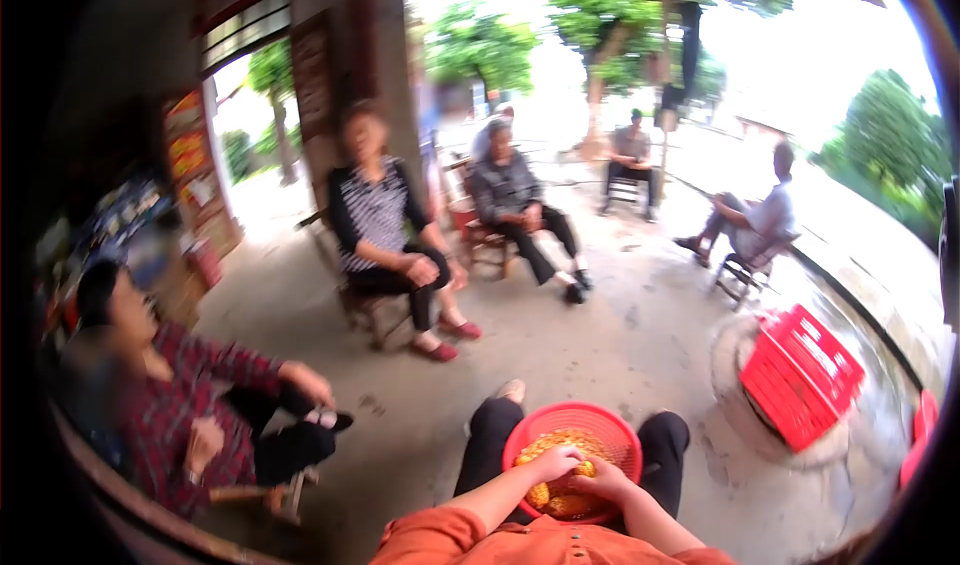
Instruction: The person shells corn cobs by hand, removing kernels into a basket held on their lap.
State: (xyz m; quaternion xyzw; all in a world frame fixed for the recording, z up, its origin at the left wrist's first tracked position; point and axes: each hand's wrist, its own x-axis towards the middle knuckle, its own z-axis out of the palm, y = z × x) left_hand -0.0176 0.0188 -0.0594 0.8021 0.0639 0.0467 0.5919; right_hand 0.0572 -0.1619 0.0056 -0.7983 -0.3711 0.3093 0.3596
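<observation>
A red plastic basket [630, 433] rests on my lap between my knees. Inside it lie loose yellow corn kernels [560, 439] and several corn cobs [568, 505]. Over the basket my left hand [558, 462] and my right hand [606, 479] come together, fingers curled round one yellow corn cob [584, 469]. Part of that cob is hidden by the fingers, and motion blur softens the detail.
Close on my left sits a person in a checked shirt [225, 405]. Several other people sit on low chairs farther off, including one in a patterned top [375, 210]. A red plastic crate [803, 375] stands on the floor to the right, near a step edge [860, 310].
</observation>
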